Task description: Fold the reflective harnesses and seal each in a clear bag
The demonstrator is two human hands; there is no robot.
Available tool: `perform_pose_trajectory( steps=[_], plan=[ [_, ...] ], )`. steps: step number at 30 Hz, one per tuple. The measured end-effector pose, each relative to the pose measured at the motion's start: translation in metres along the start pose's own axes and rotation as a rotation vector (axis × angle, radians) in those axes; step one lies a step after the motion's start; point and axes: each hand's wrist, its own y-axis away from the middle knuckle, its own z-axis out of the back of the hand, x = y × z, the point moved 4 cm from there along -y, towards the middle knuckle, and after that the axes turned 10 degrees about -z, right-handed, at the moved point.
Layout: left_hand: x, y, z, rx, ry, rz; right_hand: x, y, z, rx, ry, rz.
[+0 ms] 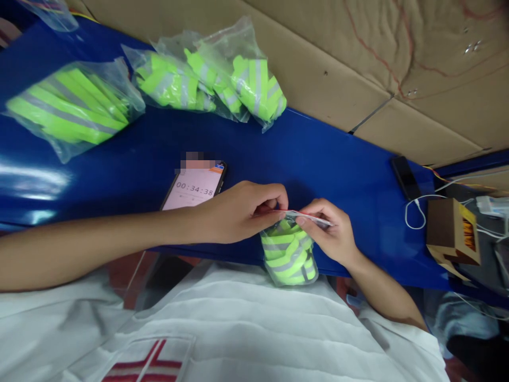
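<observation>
A clear plastic bag (292,257) packed with folded neon-yellow reflective strips hangs at the table's near edge, close to my shirt. My left hand (246,209) pinches the left end of its top edge, where a thin red line shows. On the other end of that edge, my right hand (332,231) is closed, thumb on the near side and fingers behind. The bag's top is drawn out nearly straight between both hands. Whether it is sealed I cannot tell.
On the blue table (318,154) lie a phone (194,185) showing a timer, a filled bag (75,106) at left and several more filled bags (214,79) behind. At right are a dark phone (405,178) on a white cable and a cardboard box (451,231). Cardboard (302,69) borders the far side.
</observation>
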Motion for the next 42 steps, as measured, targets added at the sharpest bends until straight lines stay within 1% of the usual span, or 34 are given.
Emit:
perform_pose_trajectory(
  steps=[4, 8, 10, 13, 16, 19, 22, 25, 30, 32, 34, 39, 42],
  plan=[
    [0.001, -0.001, -0.003, 0.021, -0.036, -0.001, -0.001, -0.003, -0.002, 0.029, -0.014, -0.017],
    [0.000, 0.002, -0.009, 0.079, -0.098, -0.057, 0.001, -0.003, -0.006, 0.085, 0.014, 0.073],
    [0.000, 0.004, -0.011, 0.108, -0.183, -0.105, 0.001, -0.003, -0.009, 0.115, 0.065, 0.144],
    [0.002, 0.006, -0.014, 0.142, -0.348, -0.143, 0.001, -0.004, -0.010, 0.114, 0.135, 0.227],
    [0.006, 0.006, -0.017, 0.174, -0.498, -0.151, -0.001, -0.006, -0.011, 0.082, 0.163, 0.241],
    [0.008, 0.005, -0.017, 0.163, -0.544, -0.155, -0.002, -0.007, -0.011, 0.031, 0.177, 0.210],
    [0.009, 0.005, -0.016, 0.102, -0.547, -0.180, -0.001, -0.007, -0.011, -0.001, 0.217, 0.216],
    [0.005, 0.007, -0.017, 0.049, -0.616, -0.285, 0.003, -0.004, -0.009, 0.013, 0.262, 0.301],
    [-0.003, 0.010, -0.017, 0.011, -0.747, -0.442, 0.006, 0.001, -0.004, 0.016, 0.398, 0.455],
    [-0.006, 0.010, -0.017, 0.020, -0.788, -0.477, 0.004, 0.001, -0.003, 0.020, 0.473, 0.502],
    [-0.007, 0.011, -0.016, 0.041, -0.812, -0.494, 0.002, 0.002, -0.002, 0.025, 0.503, 0.539],
    [-0.006, 0.010, -0.013, 0.096, -0.783, -0.519, 0.002, 0.003, -0.002, 0.046, 0.488, 0.587],
    [-0.004, 0.009, -0.008, 0.119, -0.753, -0.522, 0.005, 0.006, -0.001, 0.011, 0.479, 0.575]
  ],
)
